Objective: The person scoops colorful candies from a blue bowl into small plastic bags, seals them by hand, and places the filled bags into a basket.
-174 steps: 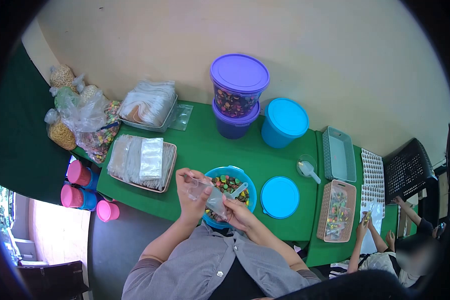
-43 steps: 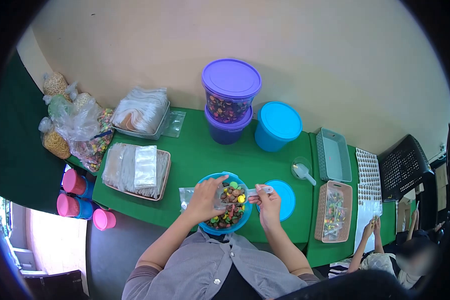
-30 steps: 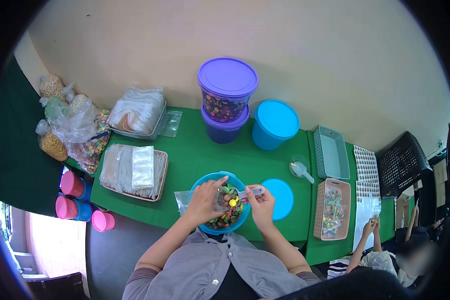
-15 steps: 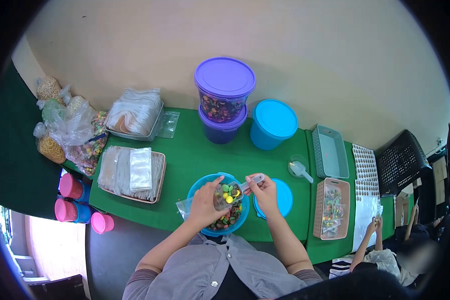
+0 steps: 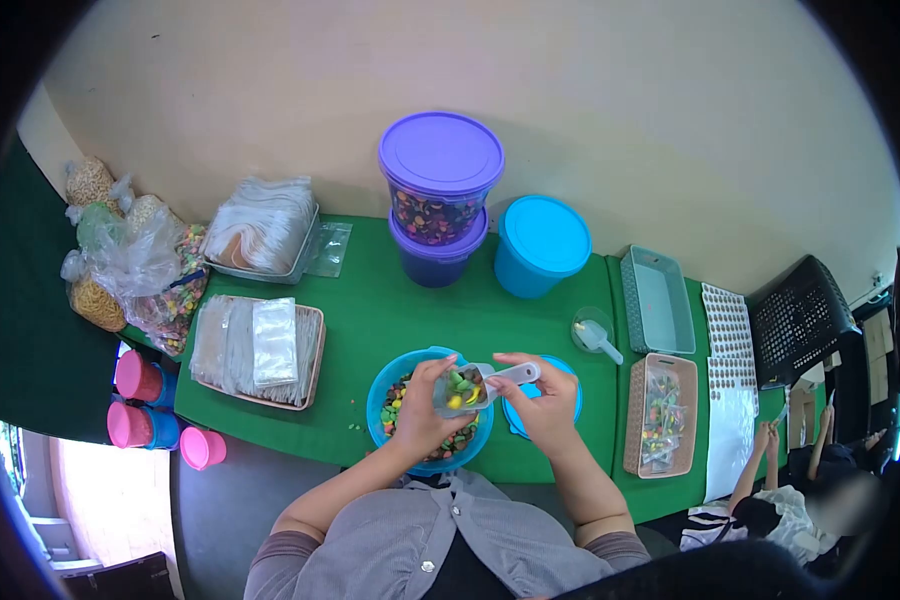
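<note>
A blue bowl holds colourful pieces, green, yellow, orange and brown. Over it, my left hand is wrapped round a clear plastic bag at the mouth of a scoop. The clear scoop lies tilted with green, yellow and brown pieces at its front. Its handle is gripped by my right hand, to the right of the bowl and above a blue lid. Whether the pieces are in the scoop or partly in the bag I cannot tell.
Two trays of plastic bags stand left. Purple tubs and a blue tub stand at the back. On the right are a second scoop, a teal basket, a pink basket and another person's hands.
The scoop has tilted and my right hand has shifted right along with its handle. My left hand has turned more upright with the bag. The other person's hands have moved.
</note>
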Motion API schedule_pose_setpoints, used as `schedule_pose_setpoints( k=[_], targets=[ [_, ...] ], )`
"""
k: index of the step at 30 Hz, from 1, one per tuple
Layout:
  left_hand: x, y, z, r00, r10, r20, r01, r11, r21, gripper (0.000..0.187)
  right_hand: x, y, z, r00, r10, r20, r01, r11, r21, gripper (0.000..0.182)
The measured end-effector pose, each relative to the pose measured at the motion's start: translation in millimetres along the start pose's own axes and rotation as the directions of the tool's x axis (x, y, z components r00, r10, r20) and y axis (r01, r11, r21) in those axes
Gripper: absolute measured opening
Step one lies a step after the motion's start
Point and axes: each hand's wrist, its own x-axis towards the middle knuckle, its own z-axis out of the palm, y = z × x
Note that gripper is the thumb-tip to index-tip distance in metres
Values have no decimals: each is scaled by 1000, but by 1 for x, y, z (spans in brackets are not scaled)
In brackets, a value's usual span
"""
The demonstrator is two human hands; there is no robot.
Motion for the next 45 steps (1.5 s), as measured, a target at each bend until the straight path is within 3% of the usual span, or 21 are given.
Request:
schedule_pose_setpoints(
  k=[3, 7, 10, 12, 17, 19, 22, 24, 25, 27, 28, 30, 31, 33, 35, 37, 38, 41, 42, 43, 45],
  targets=[
    [-5, -3, -1, 1000, -8, 21, 8, 1000, -4, 87, -2, -6, 2, 998, -30, 63, 39, 990, -136, 25],
    [-8, -8, -1, 999, -2, 34, 2, 1000, -22, 87, -8, 7, 6, 996, -73, 53, 79, 991, -109, 25],
    [-8, -6, -4, 1000, 1, -23, -1, 1000, 9, 90, -10, 18, 8, 1000, 22, -5, -22, 1000, 14, 23],
    [-14, -15, -1, 998, -15, -65, 16, 1000, 13, 92, -10, 29, 13, 943, 328, -59, -272, 861, 430, 18],
    [-19, -29, -1, 993, -46, -110, 50, 998, 32, 98, -11, 56, 9, 859, 502, -98, -361, 731, 578, 20],
    [-20, -32, 0, 995, -54, -83, 40, 985, -167, 95, -15, 63, 7, 827, 555, -94, -377, 670, 639, 22],
    [-15, -24, -7, 984, -161, -72, 143, 969, -202, 83, -19, 67, 4, 803, 574, -162, -292, 616, 732, 23],
    [-12, -25, -11, 965, -213, -152, 160, 940, -303, 74, -20, 66, 3, 780, 527, -339, -234, 747, 622, 21],
    [-10, -26, -15, 936, -272, -223, 166, 900, -402, 65, -22, 67, 4, 781, 524, -338, -232, 747, 622, 21],
    [-3, -28, -30, 925, -318, -206, 207, 879, -429, 59, -33, 78, 8, 896, 408, -174, -320, 866, 383, 19],
    [-1, -27, -37, 912, -366, -185, 251, 855, -455, 54, -42, 86, 12, 896, 407, -176, -318, 867, 383, 19],
    [-1, -27, -47, 927, -327, -184, 224, 876, -427, 50, -53, 92, 22, 832, 507, 226, -549, 812, 200, 17],
    [-1, -26, -49, 939, -292, -183, 200, 894, -400, 49, -59, 94, 24, 834, 505, 222, -546, 813, 203, 17],
    [0, -22, -51, 935, -309, -172, 199, 862, -466, 48, -60, 82, 27, 929, 341, 140, -282, 902, -328, 22],
    [0, -11, -56, 930, -329, -163, 199, 824, -530, 47, -59, 81, 26, 933, 343, 108, -285, 889, -359, 28],
    [2, 6, -62, 922, -388, 19, 309, 704, -640, 46, -53, 72, 26, 995, 94, -27, -90, 765, -638, 34],
    [1, 6, -60, 923, -384, 20, 306, 703, -642, 46, -51, 70, 25, 995, 92, -31, -90, 762, -641, 34],
    [-2, 7, -51, 956, -276, 97, 283, 793, -539, 43, -44, 60, 25, 1000, 19, 6, -14, 878, -478, 36],
    [-2, 8, -48, 961, -231, 150, 276, 822, -498, 42, -42, 50, 29, 990, 127, 57, -121, 988, -94, 34],
    [-3, 9, -44, 960, -189, 205, 265, 850, -456, 42, -41, 45, 34, 968, 203, 147, -239, 924, 298, 33],
    [-6, 12, -37, 953, -203, 223, 294, 793, -533, 40, -47, 43, 43, 968, 190, 163, -235, 915, 329, 25]
  ],
)
